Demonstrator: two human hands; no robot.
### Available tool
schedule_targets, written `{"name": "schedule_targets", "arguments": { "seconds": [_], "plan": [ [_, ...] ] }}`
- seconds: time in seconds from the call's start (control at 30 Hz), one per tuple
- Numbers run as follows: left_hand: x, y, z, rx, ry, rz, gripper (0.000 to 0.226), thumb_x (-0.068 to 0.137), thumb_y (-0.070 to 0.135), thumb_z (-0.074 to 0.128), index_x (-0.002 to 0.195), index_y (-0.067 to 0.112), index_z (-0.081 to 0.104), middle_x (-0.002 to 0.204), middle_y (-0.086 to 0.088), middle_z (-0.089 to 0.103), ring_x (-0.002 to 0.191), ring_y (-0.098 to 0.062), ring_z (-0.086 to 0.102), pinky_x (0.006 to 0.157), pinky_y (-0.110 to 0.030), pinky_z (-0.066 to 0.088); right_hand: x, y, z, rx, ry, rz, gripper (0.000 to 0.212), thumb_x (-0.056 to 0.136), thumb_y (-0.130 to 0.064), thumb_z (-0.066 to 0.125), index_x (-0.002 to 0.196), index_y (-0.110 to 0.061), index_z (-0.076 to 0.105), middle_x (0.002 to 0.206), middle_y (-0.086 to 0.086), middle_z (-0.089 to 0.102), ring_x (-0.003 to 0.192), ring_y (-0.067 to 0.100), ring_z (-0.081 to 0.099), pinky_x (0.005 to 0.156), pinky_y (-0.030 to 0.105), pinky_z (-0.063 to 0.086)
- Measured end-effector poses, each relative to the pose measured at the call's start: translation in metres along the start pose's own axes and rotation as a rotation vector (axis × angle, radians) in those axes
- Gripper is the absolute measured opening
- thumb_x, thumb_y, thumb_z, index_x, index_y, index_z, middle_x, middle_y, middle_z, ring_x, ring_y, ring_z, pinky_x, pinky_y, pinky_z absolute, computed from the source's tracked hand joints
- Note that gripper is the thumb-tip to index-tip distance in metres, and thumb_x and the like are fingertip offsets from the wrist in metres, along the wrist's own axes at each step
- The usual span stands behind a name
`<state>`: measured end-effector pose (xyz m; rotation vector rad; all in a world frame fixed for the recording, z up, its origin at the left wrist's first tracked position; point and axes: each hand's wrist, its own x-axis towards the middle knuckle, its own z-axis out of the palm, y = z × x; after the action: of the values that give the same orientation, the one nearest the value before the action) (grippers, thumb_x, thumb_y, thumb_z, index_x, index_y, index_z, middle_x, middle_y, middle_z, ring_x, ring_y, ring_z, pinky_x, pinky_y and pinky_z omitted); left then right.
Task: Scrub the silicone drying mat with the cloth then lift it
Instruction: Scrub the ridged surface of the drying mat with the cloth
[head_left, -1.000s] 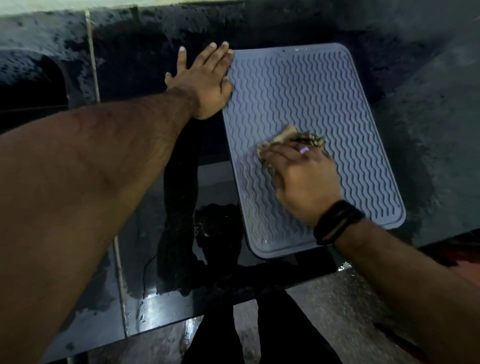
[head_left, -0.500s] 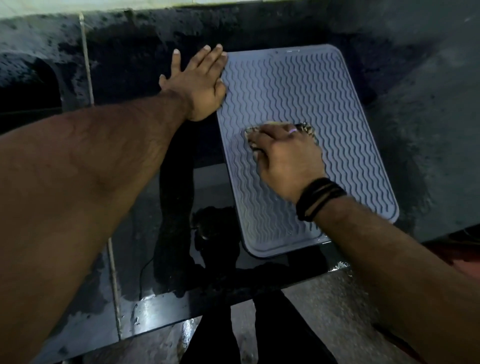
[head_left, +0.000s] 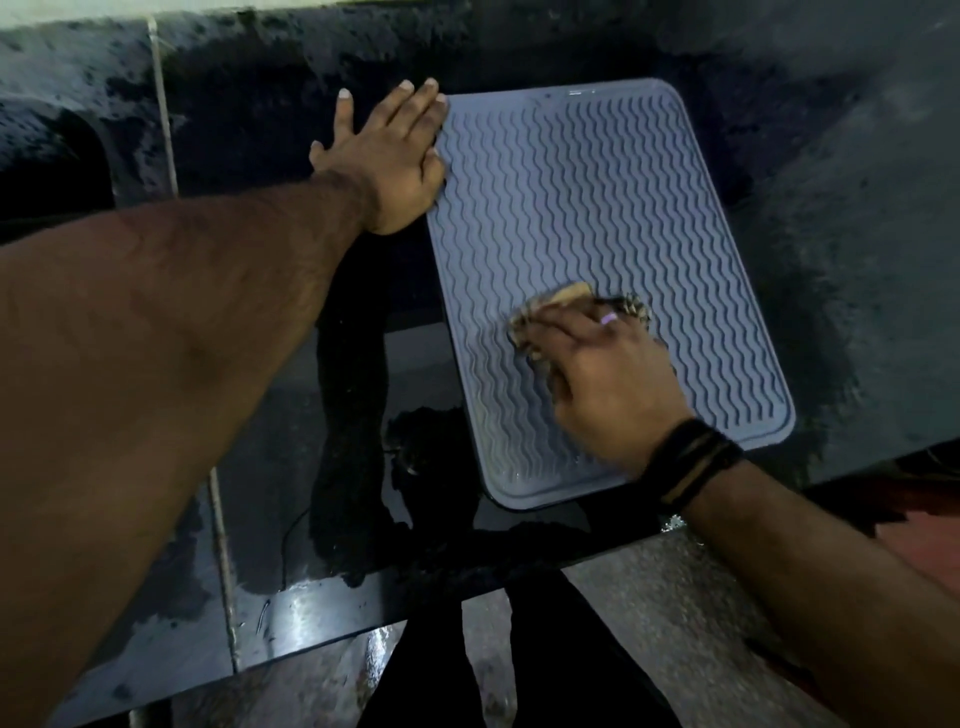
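Desk: wet black stone desk.
Mat: grey wavy-ribbed silicone drying mat lying flat.
Left hand: flat, fingers straight, pressing mat's far-left edge.
Right hand: fingers curled, gripping frayed brownish cloth against mat.

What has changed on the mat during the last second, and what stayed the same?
The right hand, gripping the cloth, slid up the mat away from the person, then back toward its near part, about where it began. The left hand stayed flat against the mat's far left edge, and the mat stayed flat on the wet counter.
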<state>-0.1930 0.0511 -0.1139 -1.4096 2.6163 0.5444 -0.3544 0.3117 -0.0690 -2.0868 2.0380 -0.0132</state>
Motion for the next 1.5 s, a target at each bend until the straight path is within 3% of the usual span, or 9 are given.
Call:
{"name": "schedule_targets", "arguments": {
  "seconds": [0.23,0.37,0.63,0.73,0.8,0.93,1.0,1.2,1.5],
  "plan": [
    [0.001,0.0,0.001,0.005,-0.009,-0.014,0.065,0.115,0.049,0.017,0.175,0.035,-0.002,0.181,0.019,-0.012,0.167,-0.01,-0.014,0.125,-0.081,0.003,0.025,0.003,-0.01,0.052,0.089,0.054,0.058,0.079,-0.023,0.039,0.131,-0.018,0.064,0.135,0.004,0.065,0.116,0.033,0.063,0.096,0.045,0.052],
    [-0.001,0.001,0.002,0.009,0.0,-0.007,0.065,0.115,0.047,0.018,0.175,0.034,-0.001,0.182,0.019,-0.012,0.167,-0.008,-0.013,0.125,-0.08,0.002,0.034,-0.005,-0.003,-0.02,-0.034,0.053,0.072,0.079,-0.033,0.02,0.139,-0.022,0.057,0.145,0.0,0.057,0.131,0.031,0.053,0.105,0.049,0.046],
    [0.0,0.0,0.001,0.0,0.002,-0.003,0.064,0.115,0.047,0.018,0.175,0.034,-0.001,0.182,0.02,-0.011,0.167,-0.009,-0.012,0.124,-0.081,0.003,-0.038,-0.007,0.001,-0.01,-0.147,0.085,0.062,0.078,-0.037,0.031,0.129,-0.025,0.064,0.133,-0.004,0.064,0.118,0.031,0.059,0.088,0.049,0.054],
    [0.0,0.0,0.002,0.004,-0.006,-0.004,0.065,0.114,0.049,0.017,0.175,0.035,-0.002,0.181,0.02,-0.012,0.168,-0.009,-0.013,0.124,-0.082,0.003,-0.04,-0.006,-0.005,0.025,-0.051,0.081,0.053,0.078,-0.028,0.041,0.123,-0.025,0.069,0.127,-0.004,0.069,0.111,0.029,0.064,0.085,0.044,0.057],
    [0.0,0.0,0.002,0.0,-0.006,0.0,0.065,0.114,0.049,0.017,0.175,0.035,-0.002,0.181,0.02,-0.012,0.168,-0.01,-0.013,0.124,-0.082,0.003,-0.024,-0.003,-0.007,0.019,0.017,0.104,0.05,0.08,-0.019,0.052,0.128,-0.022,0.067,0.131,-0.001,0.067,0.115,0.029,0.063,0.089,0.043,0.055],
    [-0.002,0.0,0.002,0.006,0.001,-0.001,0.064,0.115,0.048,0.018,0.175,0.035,0.0,0.182,0.019,-0.011,0.168,-0.01,-0.012,0.124,-0.081,0.003,0.01,-0.008,0.0,0.001,-0.05,0.077,0.065,0.08,-0.03,0.03,0.139,-0.02,0.058,0.144,0.0,0.058,0.132,0.029,0.052,0.106,0.047,0.047],
    [-0.001,-0.001,0.003,0.011,0.007,0.008,0.065,0.114,0.049,0.018,0.175,0.035,0.0,0.182,0.019,-0.011,0.168,-0.01,-0.011,0.125,-0.081,0.003,0.003,-0.009,0.007,-0.035,-0.09,0.067,0.063,0.082,-0.03,0.035,0.141,-0.019,0.055,0.146,0.001,0.056,0.135,0.03,0.05,0.108,0.048,0.045],
    [-0.004,0.001,0.0,0.02,0.018,0.019,0.065,0.115,0.046,0.019,0.175,0.03,0.001,0.183,0.015,-0.009,0.168,-0.009,-0.009,0.126,-0.078,0.0,-0.066,-0.008,0.009,-0.005,-0.154,0.106,0.059,0.081,-0.034,0.034,0.133,-0.025,0.06,0.139,-0.004,0.061,0.128,0.027,0.056,0.09,0.051,0.053],
    [-0.005,0.002,0.001,0.019,0.024,0.009,0.064,0.115,0.045,0.019,0.175,0.031,0.001,0.183,0.015,-0.009,0.168,-0.009,-0.009,0.126,-0.078,0.001,-0.056,-0.002,-0.005,0.043,0.045,0.067,0.054,0.085,-0.025,0.036,0.13,-0.021,0.066,0.135,-0.003,0.065,0.122,0.024,0.061,0.095,0.041,0.053]
  ]
}}
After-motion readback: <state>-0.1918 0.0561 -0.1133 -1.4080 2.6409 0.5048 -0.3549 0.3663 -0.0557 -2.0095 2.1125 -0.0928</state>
